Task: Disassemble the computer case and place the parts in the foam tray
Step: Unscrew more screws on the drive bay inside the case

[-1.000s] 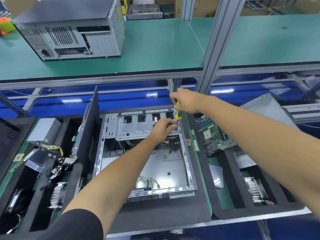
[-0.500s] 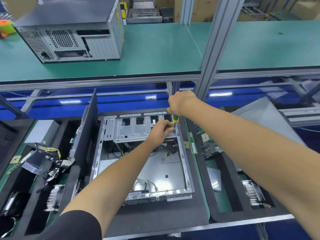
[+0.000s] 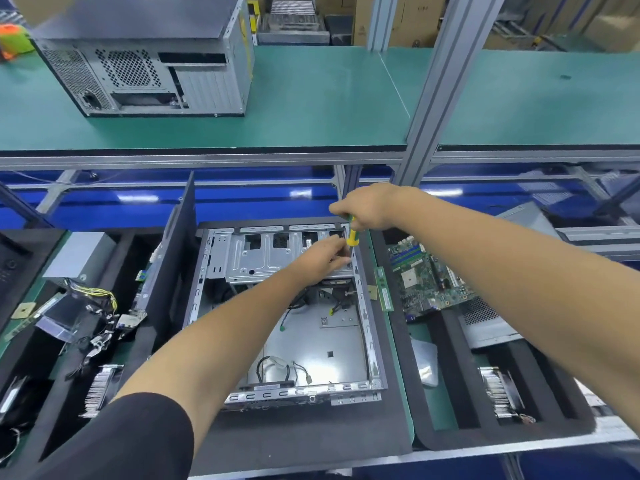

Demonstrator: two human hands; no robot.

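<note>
An open computer case lies flat on a black mat in the middle, its metal drive cage at the far end. My right hand grips a yellow-green screwdriver, held upright with its tip at the cage's far right corner. My left hand rests on the cage right beside the tip, its fingers curled against the metal there. A black foam tray on the right holds a green motherboard, a heatsink and a grey panel. A second foam tray on the left holds cables and a heatsink.
A black side panel stands upright between the case and the left tray. A RAM stick lies beside the case's right wall. A second closed computer case stands on the green upper shelf. An aluminium post rises just behind my right hand.
My view has shifted slightly downward. Both hands stay at the cage's far right corner; the screwdriver stands a little lower against it.
</note>
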